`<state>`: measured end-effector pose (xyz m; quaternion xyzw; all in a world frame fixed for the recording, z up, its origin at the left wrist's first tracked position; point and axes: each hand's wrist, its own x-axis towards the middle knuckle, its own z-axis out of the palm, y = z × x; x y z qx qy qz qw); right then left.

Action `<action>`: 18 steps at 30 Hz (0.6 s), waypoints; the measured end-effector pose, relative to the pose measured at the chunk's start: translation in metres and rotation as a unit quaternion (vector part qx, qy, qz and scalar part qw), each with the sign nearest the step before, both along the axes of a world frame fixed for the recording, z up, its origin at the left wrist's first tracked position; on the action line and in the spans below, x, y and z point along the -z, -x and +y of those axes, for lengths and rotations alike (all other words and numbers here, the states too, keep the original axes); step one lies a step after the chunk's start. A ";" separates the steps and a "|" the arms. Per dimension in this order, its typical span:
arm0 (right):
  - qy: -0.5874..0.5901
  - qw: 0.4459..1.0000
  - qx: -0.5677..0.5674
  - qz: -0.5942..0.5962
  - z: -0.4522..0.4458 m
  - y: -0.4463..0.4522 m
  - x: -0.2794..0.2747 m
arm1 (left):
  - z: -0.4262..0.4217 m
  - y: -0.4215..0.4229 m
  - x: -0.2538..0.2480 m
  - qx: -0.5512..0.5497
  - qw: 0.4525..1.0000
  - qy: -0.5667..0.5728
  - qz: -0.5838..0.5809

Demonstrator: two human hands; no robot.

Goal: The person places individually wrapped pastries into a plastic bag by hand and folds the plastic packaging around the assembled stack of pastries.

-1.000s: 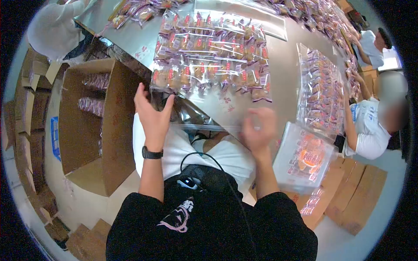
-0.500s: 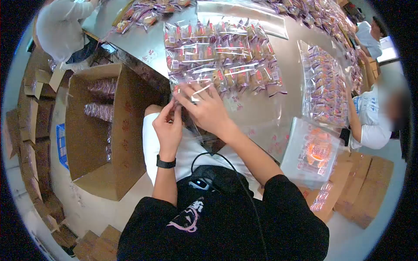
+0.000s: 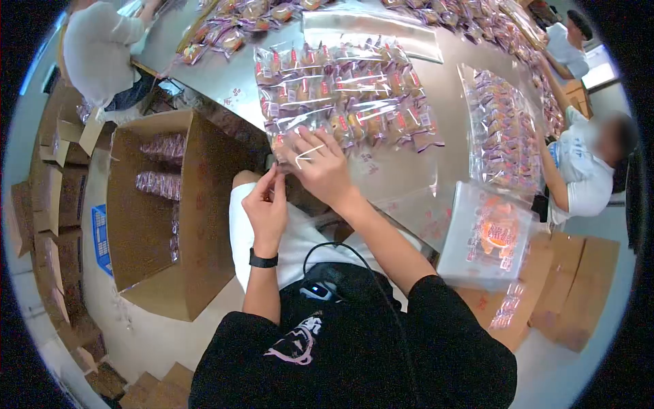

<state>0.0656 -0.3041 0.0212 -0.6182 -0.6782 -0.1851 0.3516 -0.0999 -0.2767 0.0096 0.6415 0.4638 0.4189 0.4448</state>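
A large clear plastic bag (image 3: pixel 361 88) lies on the table, with several rows of small wrapped pastries inside it. At its near left corner my left hand (image 3: pixel 267 211) pinches the edge of the film between thumb and fingers. My right hand (image 3: pixel 320 167) lies over the near left pastries with its fingers stretched out. A bright strip of glare crosses those fingers, so the film seems to cover them in part. The thumb of my right hand comes close to my left fingertips. The bag's loose near end reaches toward my lap.
An open cardboard box (image 3: pixel 153 225) with packed bags stands at my left. To the right lie another filled bag (image 3: pixel 504 129) and a stack of printed bags (image 3: pixel 484 235). Loose wrapped pastries (image 3: pixel 470 31) pile up at the back. A co-worker (image 3: pixel 582 163) sits at the right.
My right hand has shifted slightly left and down, nearer my left fingertips. My left hand still pinches the bag's edge. The view has moved a little.
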 end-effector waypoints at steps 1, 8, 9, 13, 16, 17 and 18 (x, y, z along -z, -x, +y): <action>0.003 1.000 -0.011 0.006 -0.003 0.001 -0.008 | -0.001 -0.001 -0.001 0.002 1.000 -0.006 -0.010; 0.152 0.971 -0.070 0.170 -0.105 -0.031 -0.039 | 0.006 0.019 0.001 0.033 0.999 -0.016 0.020; 0.131 0.980 -0.028 0.146 -0.106 -0.036 -0.043 | 0.004 0.022 0.009 0.036 0.999 -0.009 0.010; 0.079 0.989 0.102 0.075 -0.071 -0.061 -0.074 | 0.005 0.032 0.038 -0.069 0.988 -0.080 0.113; 0.100 0.982 0.161 0.015 -0.029 -0.063 -0.068 | 0.007 0.036 0.068 -0.068 0.858 -0.250 0.443; 0.121 0.977 0.177 -0.002 -0.019 -0.059 -0.065 | 0.010 0.033 0.066 -0.044 0.864 -0.228 0.447; 0.147 0.970 0.194 -0.019 -0.013 -0.057 -0.061 | 0.008 0.032 0.066 -0.018 0.868 -0.201 0.453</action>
